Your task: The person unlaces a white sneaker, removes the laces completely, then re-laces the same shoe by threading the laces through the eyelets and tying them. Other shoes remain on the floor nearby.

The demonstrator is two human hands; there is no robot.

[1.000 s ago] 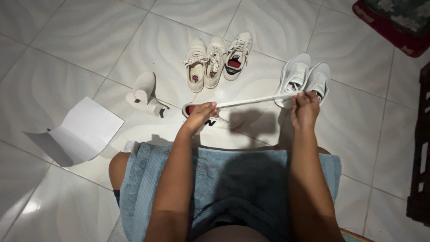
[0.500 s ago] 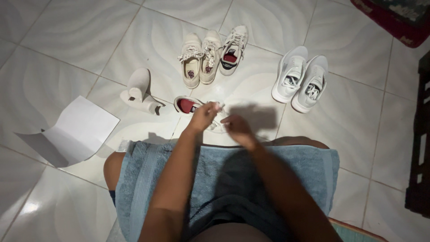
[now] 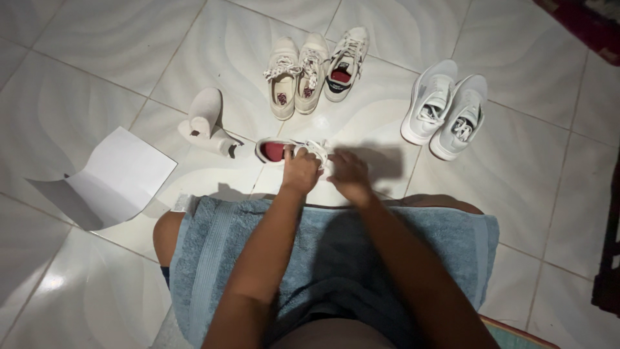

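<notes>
Shoes ahead, bare tile left

Home: tiled floor, sneakers

Glossy white floor tiles with a faint wavy pattern and thin grout lines fill the room. A bright spot of light glints near the lower left corner, while shadow deepens toward the right edge. A dark red rug crosses the upper right corner, and dark furniture stands along the right edge.
</notes>
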